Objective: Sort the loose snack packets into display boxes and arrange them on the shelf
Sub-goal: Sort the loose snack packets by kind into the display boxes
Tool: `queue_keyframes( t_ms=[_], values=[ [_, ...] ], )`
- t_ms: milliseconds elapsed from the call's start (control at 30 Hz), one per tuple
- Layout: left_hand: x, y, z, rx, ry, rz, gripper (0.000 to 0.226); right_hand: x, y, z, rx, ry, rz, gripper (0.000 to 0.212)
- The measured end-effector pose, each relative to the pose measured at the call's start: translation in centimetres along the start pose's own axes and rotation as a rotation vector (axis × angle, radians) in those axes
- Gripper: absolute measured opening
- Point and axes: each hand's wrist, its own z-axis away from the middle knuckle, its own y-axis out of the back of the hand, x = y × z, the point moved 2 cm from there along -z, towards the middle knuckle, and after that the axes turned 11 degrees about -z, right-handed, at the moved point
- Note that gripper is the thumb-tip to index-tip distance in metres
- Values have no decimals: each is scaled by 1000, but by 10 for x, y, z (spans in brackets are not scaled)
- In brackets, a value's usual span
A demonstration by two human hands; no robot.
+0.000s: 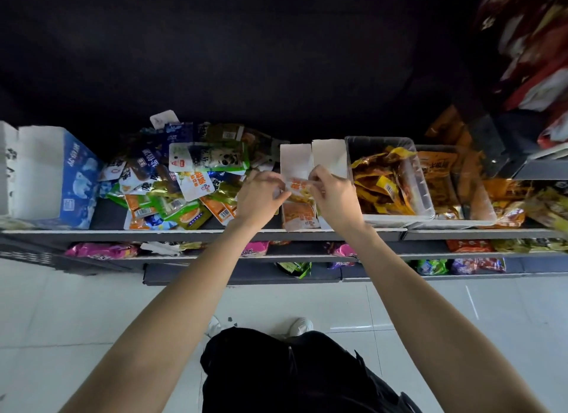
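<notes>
Both hands pinch one packet over the display box.
Left hand (261,194) and right hand (333,197) fingers clamp a small orange-and-white snack packet (299,186) above the open white cardboard display box (310,160), right of the loose packet pile (178,185).

An orange-and-white snack packet (297,185) is held flat above the open white display box (310,163) on the shelf (203,231). Left of the box, loose packets (172,185) lie heaped, overlapping.

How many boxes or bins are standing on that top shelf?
4 in view. A blue box at the far left, a white box between the hands, a clear bin right of it, another bin beyond. More may sit out of view.
</notes>
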Motion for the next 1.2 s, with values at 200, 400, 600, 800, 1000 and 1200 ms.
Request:
queue_keyframes(
  t_ms=[200,400,600,800,1000,1200],
  values=[
    [-4,-10,22,-59,-24,2,26,12,-17,14,-329,-47,334,19],
    [-18,2,55,-118,14,152,30,7,-10,24,-461,-11,374,34],
    [-77,17,99,109,232,1,21,-49,-48,1,-411,107,142,30],
    [-134,-7,115,-83,283,-191,19,-49,-147,-34,-585,-24,378,52],
    [-139,-10,116,-117,258,-196,22,-51,-162,-37,-656,0,650,49],
    [-130,12,104,-85,495,289,31,-78,-110,-28,-516,15,700,32]
  ],
)
